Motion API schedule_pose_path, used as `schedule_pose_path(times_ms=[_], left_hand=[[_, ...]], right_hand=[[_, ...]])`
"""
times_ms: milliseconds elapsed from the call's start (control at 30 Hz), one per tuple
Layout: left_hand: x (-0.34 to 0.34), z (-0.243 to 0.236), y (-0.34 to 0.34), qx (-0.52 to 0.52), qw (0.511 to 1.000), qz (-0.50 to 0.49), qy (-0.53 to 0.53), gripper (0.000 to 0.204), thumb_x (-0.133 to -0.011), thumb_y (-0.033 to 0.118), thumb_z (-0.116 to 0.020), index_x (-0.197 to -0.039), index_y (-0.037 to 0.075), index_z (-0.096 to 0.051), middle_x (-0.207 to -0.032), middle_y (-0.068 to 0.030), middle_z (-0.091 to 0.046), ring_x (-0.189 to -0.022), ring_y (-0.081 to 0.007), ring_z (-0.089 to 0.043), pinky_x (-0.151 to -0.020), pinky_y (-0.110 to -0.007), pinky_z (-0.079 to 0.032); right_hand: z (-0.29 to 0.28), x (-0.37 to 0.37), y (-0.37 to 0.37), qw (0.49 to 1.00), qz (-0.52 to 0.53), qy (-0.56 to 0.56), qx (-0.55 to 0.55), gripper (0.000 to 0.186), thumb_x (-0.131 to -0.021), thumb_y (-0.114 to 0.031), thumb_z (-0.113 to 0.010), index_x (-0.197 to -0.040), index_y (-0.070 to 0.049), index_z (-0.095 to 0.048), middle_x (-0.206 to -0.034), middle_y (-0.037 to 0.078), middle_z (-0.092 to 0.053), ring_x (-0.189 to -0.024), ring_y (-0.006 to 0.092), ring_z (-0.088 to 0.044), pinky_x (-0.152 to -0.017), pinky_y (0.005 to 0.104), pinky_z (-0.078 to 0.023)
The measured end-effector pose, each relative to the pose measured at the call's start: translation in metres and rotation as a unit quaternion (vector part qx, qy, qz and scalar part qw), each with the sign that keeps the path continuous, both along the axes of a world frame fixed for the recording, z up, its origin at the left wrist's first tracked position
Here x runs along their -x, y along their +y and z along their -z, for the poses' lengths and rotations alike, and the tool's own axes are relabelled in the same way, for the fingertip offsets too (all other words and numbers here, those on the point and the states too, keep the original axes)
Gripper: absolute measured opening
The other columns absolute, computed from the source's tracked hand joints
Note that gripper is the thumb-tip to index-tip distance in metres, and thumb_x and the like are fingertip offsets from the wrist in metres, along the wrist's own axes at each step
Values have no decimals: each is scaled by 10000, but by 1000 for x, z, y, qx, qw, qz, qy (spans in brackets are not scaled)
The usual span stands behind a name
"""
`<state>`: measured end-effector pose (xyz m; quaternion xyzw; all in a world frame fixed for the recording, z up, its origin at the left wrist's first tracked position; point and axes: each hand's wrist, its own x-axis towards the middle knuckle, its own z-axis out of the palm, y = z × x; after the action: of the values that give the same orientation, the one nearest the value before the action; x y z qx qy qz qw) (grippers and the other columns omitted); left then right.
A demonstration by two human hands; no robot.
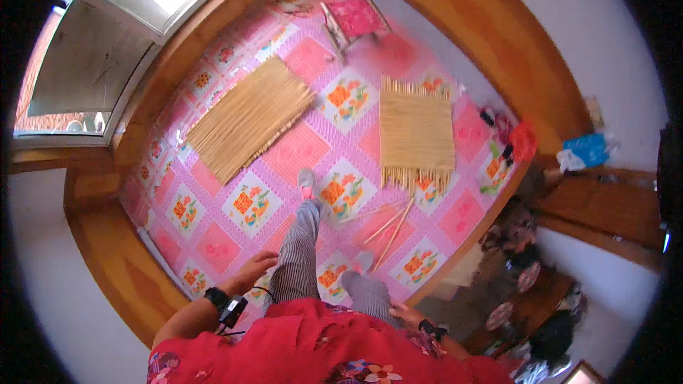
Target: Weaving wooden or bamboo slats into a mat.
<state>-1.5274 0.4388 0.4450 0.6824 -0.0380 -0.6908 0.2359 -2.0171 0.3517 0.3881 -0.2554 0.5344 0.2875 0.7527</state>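
Note:
My left hand [257, 268] hangs in the air left of my striped trouser leg [299, 249], fingers stretched out and holding nothing. Beside my other thigh is my right hand [406, 314], small and partly hidden, so its fingers are hard to read. Ahead on the patterned pink sheet [293, 146] lie two mats of thin straw-coloured sticks. The left mat [249, 119] is larger and lies slantwise. The right mat [416, 128] has uneven stick ends along its near and far edges. Loose sticks [395, 231] lie between that mat and my right foot [363, 262].
A small folding stool [353, 18] with a pink seat stands at the far side. A red plastic bag [523, 141] lies near the right corner, and a blue packet [585, 151] sits on a wooden ledge. Wooden borders [117, 256] edge the sheet. A window [92, 57] is at upper left.

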Motion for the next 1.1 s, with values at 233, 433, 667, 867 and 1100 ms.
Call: schedule_pose_path(times_ms=[233,433,667,867,1100], left_hand=[[-100,41,-50,229,968,-89,-55,349,-867,274,-504,-1129,43,-505,-1027,-65,-576,-953,-181,-540,-833,-305,-424],[-217,-77,-188,203,962,-180,40,364,-869,288,-511,-1123,28,-514,-1021,-85,-595,-935,-181,-566,-825,-303,-431],[-313,-76,-217,234,877,-418,-43,272,-876,214,-497,-1075,29,-521,-973,-86,-614,-872,-154,-586,-753,-260,-449],[-327,-108,-230,244,729,-625,-138,265,-871,228,-504,-1063,46,-523,-908,-90,-620,-841,-177,-598,-741,-277,-474],[-289,-143,-176,278,500,-803,-166,246,-860,213,-524,-1035,42,-557,-920,-70,-621,-842,-180,-594,-733,-284,-476]], right_hand=[[-45,-82,-133,996,16,-9,92,586,-820,-392,-589,-1279,-77,-407,-1203,44,-490,-1069,179,-467,-859,324,-390],[-43,-220,-276,974,-10,13,228,453,-851,-320,-558,-1222,-76,-468,-1177,35,-503,-1086,181,-455,-859,334,-387],[-49,-359,-420,978,35,-53,197,396,-867,-261,-541,-1203,-59,-483,-1135,29,-533,-1045,151,-473,-898,305,-364],[-8,-475,-577,962,-180,-74,190,417,-855,-285,-557,-1195,-56,-482,-1037,28,-563,-882,94,-505,-763,238,-413],[-42,-615,-659,924,-352,-72,134,415,-843,-252,-580,-1208,-107,-445,-1049,30,-555,-862,123,-542,-706,259,-461]])
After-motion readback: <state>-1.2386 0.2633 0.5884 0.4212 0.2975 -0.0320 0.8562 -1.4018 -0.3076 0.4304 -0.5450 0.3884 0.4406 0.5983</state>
